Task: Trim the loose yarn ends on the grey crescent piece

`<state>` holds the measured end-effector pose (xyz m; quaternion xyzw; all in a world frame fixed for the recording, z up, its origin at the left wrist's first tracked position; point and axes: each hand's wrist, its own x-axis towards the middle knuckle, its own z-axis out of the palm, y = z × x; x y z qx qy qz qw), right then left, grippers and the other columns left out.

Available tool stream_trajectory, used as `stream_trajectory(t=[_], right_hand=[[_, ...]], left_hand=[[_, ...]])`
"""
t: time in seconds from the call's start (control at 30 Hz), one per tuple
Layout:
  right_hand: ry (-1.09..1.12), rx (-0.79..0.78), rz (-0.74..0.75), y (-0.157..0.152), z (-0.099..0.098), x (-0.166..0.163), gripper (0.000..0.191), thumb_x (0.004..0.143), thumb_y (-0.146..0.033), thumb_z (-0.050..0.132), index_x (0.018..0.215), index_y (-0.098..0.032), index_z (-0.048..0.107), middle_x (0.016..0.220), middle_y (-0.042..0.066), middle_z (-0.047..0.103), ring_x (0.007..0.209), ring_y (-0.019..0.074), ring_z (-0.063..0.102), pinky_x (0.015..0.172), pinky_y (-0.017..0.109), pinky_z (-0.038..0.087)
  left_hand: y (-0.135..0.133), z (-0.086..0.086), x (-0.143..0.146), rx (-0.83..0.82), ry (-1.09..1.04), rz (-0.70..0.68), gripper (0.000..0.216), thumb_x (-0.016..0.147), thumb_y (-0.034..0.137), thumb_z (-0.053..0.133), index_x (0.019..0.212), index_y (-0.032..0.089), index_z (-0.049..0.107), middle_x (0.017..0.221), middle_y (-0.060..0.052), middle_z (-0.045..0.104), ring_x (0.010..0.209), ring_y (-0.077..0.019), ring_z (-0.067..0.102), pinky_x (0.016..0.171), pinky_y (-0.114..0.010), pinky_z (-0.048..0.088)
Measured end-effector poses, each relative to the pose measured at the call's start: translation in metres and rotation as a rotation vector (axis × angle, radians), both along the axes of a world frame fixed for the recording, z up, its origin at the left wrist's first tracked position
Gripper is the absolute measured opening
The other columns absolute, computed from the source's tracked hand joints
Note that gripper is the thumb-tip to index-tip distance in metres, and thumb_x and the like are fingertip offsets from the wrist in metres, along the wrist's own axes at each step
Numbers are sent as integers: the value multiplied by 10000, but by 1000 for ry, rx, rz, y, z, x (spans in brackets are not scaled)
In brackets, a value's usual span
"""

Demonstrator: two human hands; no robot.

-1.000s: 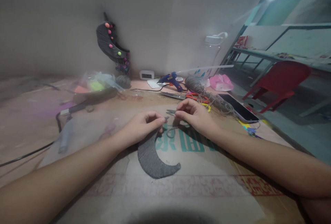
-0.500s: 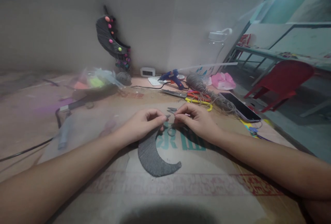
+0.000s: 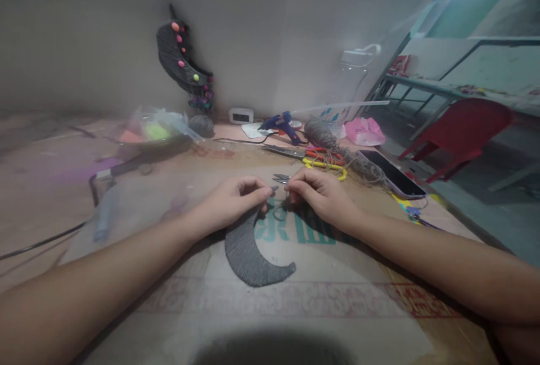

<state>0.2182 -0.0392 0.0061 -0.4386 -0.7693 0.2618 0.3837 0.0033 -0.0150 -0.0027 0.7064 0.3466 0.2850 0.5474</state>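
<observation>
A crescent wrapped in grey yarn (image 3: pixel 253 255) lies on the printed cardboard, its lower tip curving to the right. My left hand (image 3: pixel 238 202) is closed in a pinch around the crescent's upper tip, a bit of which pokes out past the fingertips. Just to the right, my right hand (image 3: pixel 318 193) is closed too, thumb and forefinger pinching a grey yarn strand (image 3: pixel 279 214) that hangs in a small loop between the hands. Small scissor blades (image 3: pixel 280 178) show beside the right fingertips; their handles are hidden behind that hand.
Behind the hands are yellow-handled scissors (image 3: pixel 324 167), a blue glue gun (image 3: pixel 284 124), tangled grey yarn (image 3: pixel 363 168) and a phone (image 3: pixel 392 174). At left stand a bowl (image 3: pixel 152 143) and a black cable (image 3: pixel 46 241). A decorated crescent (image 3: pixel 177 61) hangs on the wall.
My right hand has shifted very slightly to the right. The left hand and the crescent have hardly moved.
</observation>
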Motion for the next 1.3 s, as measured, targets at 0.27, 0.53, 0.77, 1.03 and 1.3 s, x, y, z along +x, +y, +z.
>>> stream_trajectory(t=[0.27, 0.53, 0.77, 1.03, 1.3], right_hand=[[-1, 57, -78, 2, -2, 0, 208, 819, -306, 646, 718, -186, 510, 685, -16, 585, 644, 115, 539, 614, 243, 414], [53, 45, 22, 0, -2, 1, 186, 941, -254, 426, 894, -178, 589, 707, -9, 570, 658, 114, 551, 628, 250, 438], [102, -12, -36, 2, -5, 0, 86, 884, -208, 537, 849, -180, 610, 686, -23, 610, 616, 102, 594, 608, 232, 474], [36, 98, -35, 0, -3, 0, 158, 905, -184, 522, 948, -197, 674, 750, -7, 665, 690, 113, 627, 649, 238, 487], [-38, 231, 22, -4, -3, 2, 162, 917, -199, 525, 956, -203, 682, 812, 15, 685, 774, 132, 639, 720, 263, 485]], left_hand=[[1, -1, 0, 20, 9, 2, 268, 873, 403, 566, 802, 153, 629, 677, 3, 633, 650, -124, 567, 642, -237, 415], [0, -1, 1, 9, -17, -8, 260, 877, 390, 568, 787, 152, 625, 674, 4, 630, 653, -123, 571, 651, -236, 420], [2, -2, 0, -7, -13, -10, 249, 880, 388, 569, 805, 158, 624, 680, 8, 629, 659, -120, 568, 646, -232, 417], [2, -2, 0, 2, -9, -25, 241, 889, 372, 560, 806, 156, 628, 680, 5, 631, 660, -118, 567, 649, -234, 421], [2, -2, -1, 9, -64, -62, 240, 867, 382, 597, 844, 154, 669, 706, -5, 650, 689, -129, 592, 689, -251, 442]])
